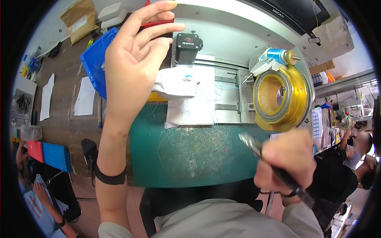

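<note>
My left hand (133, 59) is raised over the bench with its fingers spread, reaching toward a red and black box (158, 24) at the back, fingertips at its edge. My right hand (287, 160) is closed around a dark slim tool (274, 168) whose metal tip points up-left, just below a gold ring-shaped winder head (283, 97). A blue spool (278, 54) sits above the ring. A black motor block (187, 47) stands beside my left fingers. A crumpled white cloth (176, 82) lies under my left palm.
A green mat (186, 154) strewn with fine wire scraps covers the bench front. A blue bin (95, 61) and papers (85, 97) lie at the left. Another person's arm (43, 198) shows at the lower left; a person in black (349, 166) is at the right.
</note>
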